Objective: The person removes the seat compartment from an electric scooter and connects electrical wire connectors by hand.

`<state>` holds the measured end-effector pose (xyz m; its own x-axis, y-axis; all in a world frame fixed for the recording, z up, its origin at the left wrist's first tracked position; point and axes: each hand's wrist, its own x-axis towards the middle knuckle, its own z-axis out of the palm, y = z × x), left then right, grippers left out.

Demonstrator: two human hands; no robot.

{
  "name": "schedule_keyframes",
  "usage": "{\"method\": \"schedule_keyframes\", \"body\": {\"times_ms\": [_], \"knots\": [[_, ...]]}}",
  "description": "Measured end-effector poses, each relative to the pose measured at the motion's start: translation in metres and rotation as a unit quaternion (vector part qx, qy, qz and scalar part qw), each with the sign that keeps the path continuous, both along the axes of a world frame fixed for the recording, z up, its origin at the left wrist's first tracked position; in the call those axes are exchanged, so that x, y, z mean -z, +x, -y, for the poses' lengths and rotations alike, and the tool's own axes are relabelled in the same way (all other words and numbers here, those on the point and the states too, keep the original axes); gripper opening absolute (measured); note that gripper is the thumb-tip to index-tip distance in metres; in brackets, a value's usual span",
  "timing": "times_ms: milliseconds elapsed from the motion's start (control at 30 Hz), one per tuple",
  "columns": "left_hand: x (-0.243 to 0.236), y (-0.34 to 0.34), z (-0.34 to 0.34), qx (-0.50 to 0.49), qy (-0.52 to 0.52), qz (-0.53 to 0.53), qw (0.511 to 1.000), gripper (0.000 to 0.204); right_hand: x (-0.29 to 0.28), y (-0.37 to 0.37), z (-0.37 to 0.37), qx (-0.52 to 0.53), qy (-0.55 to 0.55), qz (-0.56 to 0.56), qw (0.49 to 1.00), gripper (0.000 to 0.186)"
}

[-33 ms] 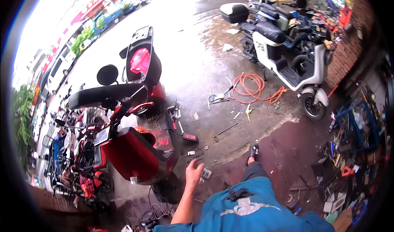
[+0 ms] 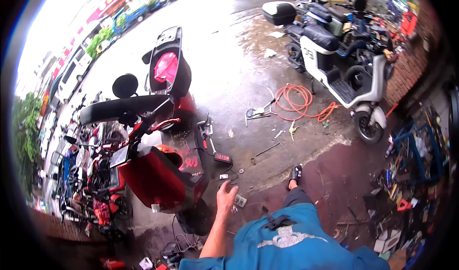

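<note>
A teal shirt (image 2: 296,236) is seen nearest. Just beyond it, the left hand (image 2: 226,197) is held out over the floor (image 2: 325,174), its fingers loosely bent and parted; the right hand is out of view, so the state of its fingers cannot be told. Close beside the left hand, a small pale device (image 2: 240,201) is seen. To the left, a red scooter (image 2: 153,179) is parked, its front panel turned to the near side. Farther off, a black box with a red display (image 2: 222,157) is set beside the scooter's footboard. Beyond, an orange hose (image 2: 292,108) is coiled, and a white scooter (image 2: 318,62) is parked at far right.
</note>
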<state>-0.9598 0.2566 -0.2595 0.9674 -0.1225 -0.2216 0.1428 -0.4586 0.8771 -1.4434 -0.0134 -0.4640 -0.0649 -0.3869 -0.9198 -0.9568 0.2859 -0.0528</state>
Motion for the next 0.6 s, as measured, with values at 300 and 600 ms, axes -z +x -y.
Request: {"method": "schedule_keyframes", "body": {"times_ms": [300,600], "knots": [[-0.039,0.293,0.180,-0.164,-0.149,0.085,0.971,0.053,0.065,0.553,0.406,-0.199,-0.239,0.236,0.921,0.032],[-0.033,0.613,0.154,-0.367,-0.205,0.243,0.874,0.068,-0.152,1.200,0.340,-0.098,-0.089,0.623,0.771,0.040]]}}
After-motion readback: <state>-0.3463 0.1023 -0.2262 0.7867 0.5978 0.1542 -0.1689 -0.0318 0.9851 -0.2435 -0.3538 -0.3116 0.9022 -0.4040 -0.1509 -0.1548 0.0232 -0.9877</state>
